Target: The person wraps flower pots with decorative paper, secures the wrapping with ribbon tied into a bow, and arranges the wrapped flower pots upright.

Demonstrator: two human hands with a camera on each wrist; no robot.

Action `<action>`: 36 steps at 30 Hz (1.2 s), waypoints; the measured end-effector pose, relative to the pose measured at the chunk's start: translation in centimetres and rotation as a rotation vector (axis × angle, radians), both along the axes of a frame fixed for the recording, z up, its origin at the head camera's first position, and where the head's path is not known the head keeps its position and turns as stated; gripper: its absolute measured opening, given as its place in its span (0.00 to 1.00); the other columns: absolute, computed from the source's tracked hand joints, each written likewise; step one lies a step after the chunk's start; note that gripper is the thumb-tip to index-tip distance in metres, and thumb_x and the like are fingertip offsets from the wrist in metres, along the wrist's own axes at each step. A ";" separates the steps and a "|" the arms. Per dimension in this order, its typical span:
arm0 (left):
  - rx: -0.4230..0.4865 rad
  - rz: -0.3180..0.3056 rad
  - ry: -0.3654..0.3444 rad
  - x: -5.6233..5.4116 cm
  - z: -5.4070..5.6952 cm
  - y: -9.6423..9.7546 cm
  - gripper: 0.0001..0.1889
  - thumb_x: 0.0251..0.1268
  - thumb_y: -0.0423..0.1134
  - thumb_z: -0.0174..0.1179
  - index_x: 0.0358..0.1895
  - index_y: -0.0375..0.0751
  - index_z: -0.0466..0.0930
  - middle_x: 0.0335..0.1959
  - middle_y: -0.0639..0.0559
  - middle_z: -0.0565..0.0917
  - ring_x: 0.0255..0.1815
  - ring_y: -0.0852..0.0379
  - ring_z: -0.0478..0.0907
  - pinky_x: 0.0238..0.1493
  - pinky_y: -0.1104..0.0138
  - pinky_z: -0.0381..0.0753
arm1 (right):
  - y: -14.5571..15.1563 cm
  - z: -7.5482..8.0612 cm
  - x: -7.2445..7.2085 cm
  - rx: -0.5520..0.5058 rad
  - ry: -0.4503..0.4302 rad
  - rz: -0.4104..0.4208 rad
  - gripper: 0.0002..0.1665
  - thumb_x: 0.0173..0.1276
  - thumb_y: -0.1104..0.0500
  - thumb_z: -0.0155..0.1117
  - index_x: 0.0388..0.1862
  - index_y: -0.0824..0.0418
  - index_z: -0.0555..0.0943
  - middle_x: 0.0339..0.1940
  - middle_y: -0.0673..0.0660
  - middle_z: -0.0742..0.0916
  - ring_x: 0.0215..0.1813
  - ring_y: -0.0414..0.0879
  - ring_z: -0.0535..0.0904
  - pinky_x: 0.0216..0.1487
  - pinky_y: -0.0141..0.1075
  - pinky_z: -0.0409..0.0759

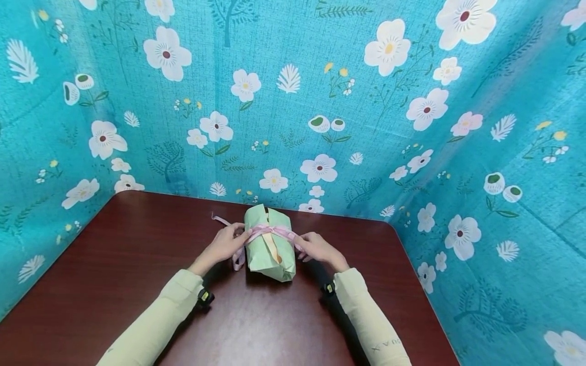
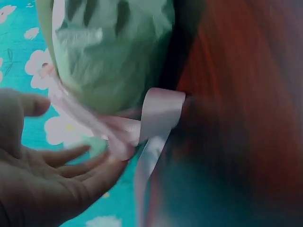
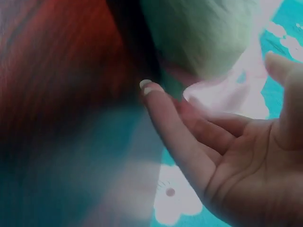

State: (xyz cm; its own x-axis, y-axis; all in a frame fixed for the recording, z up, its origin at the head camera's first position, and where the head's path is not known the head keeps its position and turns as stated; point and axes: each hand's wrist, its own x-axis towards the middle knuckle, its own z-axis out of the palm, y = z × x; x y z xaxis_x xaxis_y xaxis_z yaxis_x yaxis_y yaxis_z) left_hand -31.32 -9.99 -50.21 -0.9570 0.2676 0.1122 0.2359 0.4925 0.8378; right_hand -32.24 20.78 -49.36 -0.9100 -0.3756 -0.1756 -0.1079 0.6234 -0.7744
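Note:
A package wrapped in light green paper (image 1: 263, 261) lies near the far edge of the table. Around its middle runs a pink ribbon (image 1: 261, 230), crossed or knotted on top; a pale strip (image 1: 270, 246) runs along the opening in the paper. My left hand (image 1: 226, 243) is at the package's left side, its fingertips touching a ribbon loop (image 2: 163, 111) in the left wrist view, thumb apart from the fingers. On the right side, my right hand (image 1: 319, 248) has its fingers extended beside the ribbon (image 3: 222, 98), thumb spread away. The right wrist view is blurred.
The dark red-brown table (image 1: 174, 229) carries the package. Loose ribbon (image 1: 238, 258) trails left of it. A teal floral cloth (image 1: 284, 107) hangs behind and along both sides. Dark wrist-worn devices (image 1: 205, 298) sit at both cuffs.

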 end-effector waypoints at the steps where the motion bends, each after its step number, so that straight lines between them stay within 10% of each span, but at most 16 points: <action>1: 0.055 -0.007 -0.102 0.0 -0.2 0.3 0.29 0.79 0.50 0.51 0.67 0.26 0.71 0.55 0.35 0.82 0.52 0.46 0.82 0.54 0.52 0.82 | -0.4 -0.1 0.0 0.000 -0.028 -0.010 0.40 0.76 0.32 0.51 0.46 0.70 0.83 0.36 0.63 0.86 0.36 0.51 0.87 0.38 0.45 0.88; 5: 0.314 -0.009 -0.452 -0.3 -0.8 1.2 0.32 0.82 0.55 0.41 0.68 0.28 0.70 0.56 0.36 0.80 0.49 0.50 0.82 0.49 0.57 0.85 | -1.9 -0.7 0.0 -0.027 -0.091 -0.029 0.39 0.71 0.30 0.58 0.47 0.67 0.83 0.35 0.58 0.86 0.34 0.48 0.87 0.36 0.45 0.88; 9: 0.390 -0.004 -0.525 -0.6 -0.9 1.9 0.29 0.81 0.54 0.44 0.65 0.31 0.75 0.44 0.45 0.83 0.36 0.57 0.80 0.36 0.63 0.83 | -3.1 -1.1 0.0 -0.071 -0.113 -0.004 0.35 0.68 0.32 0.63 0.44 0.65 0.83 0.35 0.58 0.88 0.35 0.47 0.87 0.36 0.46 0.88; 17: 0.371 -0.029 -0.395 -0.3 -0.3 2.4 0.26 0.79 0.37 0.51 0.73 0.25 0.64 0.54 0.35 0.83 0.40 0.55 0.83 0.34 0.65 0.83 | -3.7 -0.9 0.0 -0.097 0.033 0.044 0.26 0.64 0.38 0.71 0.46 0.58 0.83 0.33 0.51 0.87 0.33 0.41 0.83 0.35 0.41 0.86; 22: 0.392 -0.037 -0.160 0.0 0.2 2.2 0.36 0.71 0.33 0.63 0.75 0.22 0.57 0.70 0.25 0.70 0.67 0.37 0.75 0.59 0.52 0.81 | -3.8 -0.5 0.2 -0.138 0.283 0.074 0.27 0.58 0.47 0.80 0.54 0.54 0.83 0.37 0.49 0.87 0.36 0.41 0.80 0.37 0.35 0.81; 28: 0.441 -0.058 0.065 0.3 0.1 2.3 0.36 0.60 0.33 0.73 0.72 0.31 0.69 0.67 0.34 0.77 0.65 0.41 0.77 0.59 0.59 0.81 | -4.1 -1.3 0.2 -0.231 0.451 0.036 0.38 0.52 0.55 0.85 0.62 0.54 0.80 0.51 0.49 0.88 0.47 0.41 0.83 0.49 0.36 0.83; 36: 0.531 -0.117 0.082 0.3 -0.8 2.1 0.35 0.54 0.22 0.73 0.68 0.28 0.72 0.61 0.30 0.80 0.59 0.41 0.80 0.49 0.67 0.84 | -4.5 -1.8 0.0 -0.185 0.512 0.007 0.47 0.45 0.56 0.88 0.66 0.56 0.77 0.55 0.52 0.87 0.51 0.45 0.82 0.54 0.40 0.82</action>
State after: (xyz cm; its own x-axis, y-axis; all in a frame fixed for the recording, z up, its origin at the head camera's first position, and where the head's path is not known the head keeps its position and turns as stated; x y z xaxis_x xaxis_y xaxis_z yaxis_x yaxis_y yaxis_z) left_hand -31.01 -7.89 -50.97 -0.9069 0.2577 0.3333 0.3382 -0.0264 0.9407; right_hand -32.25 16.29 -51.16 -0.8594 -0.3642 0.3590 -0.5035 0.4801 -0.7183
